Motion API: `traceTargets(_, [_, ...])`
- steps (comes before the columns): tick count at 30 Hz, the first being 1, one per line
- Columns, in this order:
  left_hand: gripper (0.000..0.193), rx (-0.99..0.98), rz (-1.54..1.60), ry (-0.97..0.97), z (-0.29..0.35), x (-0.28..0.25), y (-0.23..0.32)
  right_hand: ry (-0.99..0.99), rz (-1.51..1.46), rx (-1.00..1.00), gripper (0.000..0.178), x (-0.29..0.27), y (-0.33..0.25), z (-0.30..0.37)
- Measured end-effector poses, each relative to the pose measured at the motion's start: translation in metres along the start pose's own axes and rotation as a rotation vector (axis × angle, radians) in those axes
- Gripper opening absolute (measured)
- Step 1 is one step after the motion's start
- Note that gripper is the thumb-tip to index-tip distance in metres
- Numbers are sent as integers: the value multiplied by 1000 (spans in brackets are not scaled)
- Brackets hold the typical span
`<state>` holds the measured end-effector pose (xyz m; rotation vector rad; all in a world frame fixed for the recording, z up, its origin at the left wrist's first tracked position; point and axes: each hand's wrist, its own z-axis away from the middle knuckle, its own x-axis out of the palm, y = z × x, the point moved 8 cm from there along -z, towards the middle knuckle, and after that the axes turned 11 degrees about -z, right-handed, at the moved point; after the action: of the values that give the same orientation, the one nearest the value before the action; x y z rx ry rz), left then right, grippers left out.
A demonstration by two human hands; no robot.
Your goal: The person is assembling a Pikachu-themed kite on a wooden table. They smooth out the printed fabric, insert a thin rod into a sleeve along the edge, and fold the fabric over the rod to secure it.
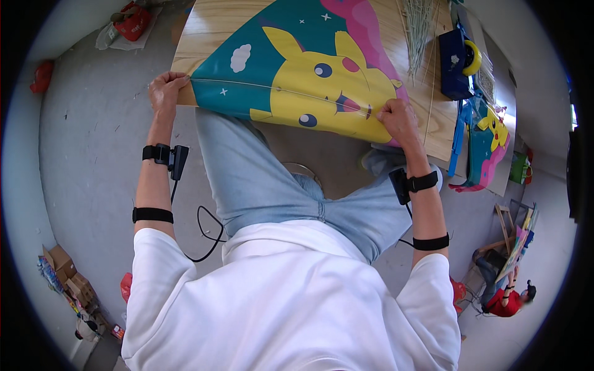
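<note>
Tabletop (213, 21), pale wood grain: left edge exposed, near edge largely covered by a kite sail (322, 86) that lies across it and overhangs toward the lap. Open room: to the left, beyond the left hand (166, 93), over grey floor (111, 142); to the right, a strip of wood between the sail and a dark blue tape dispenser (451, 68), which carries a yellow tape roll (473, 58). Far right portion of the tabletop: occupied by a bundle of thin pale sticks (416, 31). Below the near edge: thighs in light blue jeans (247, 167), close under the overhang. Kite sail: smooth, slightly glossy, teal ground with white cloud and stars; large yellow cartoon creature with blue eyes and a red cheek; pink wavy border along the far and right sides; narrow left corner. A thin pale line, rod or cord indistinguishable, crosses it between the hands; the near part slopes downward. Left hand: fingertips pinched on the left corner. Right hand (401, 120): fingers curled, gripping the sail near its right end. Beyond the dispenser: a second, similarly printed sail (486, 151), beside the tabletop's right edge.
</note>
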<state>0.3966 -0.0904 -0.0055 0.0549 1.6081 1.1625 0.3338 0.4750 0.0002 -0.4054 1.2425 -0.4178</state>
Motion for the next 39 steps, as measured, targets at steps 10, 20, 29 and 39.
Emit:
traceTargets(10, [15, 40, -36, 8, 0, -1, 1, 142, -26, 51, 25, -4, -3, 15])
traceTargets(20, [13, 43, 4, -19, -8, 5, -7, 150, -200, 146, 32, 0, 35, 6])
traceTargets(29, [15, 14, -38, 60, -11, 6, -23, 183, -124, -126, 11, -22, -37, 11])
traceTargets(39, [16, -58, -52, 133, -6, -13, -14, -82, -196, -707, 8, 98, -268, 0])
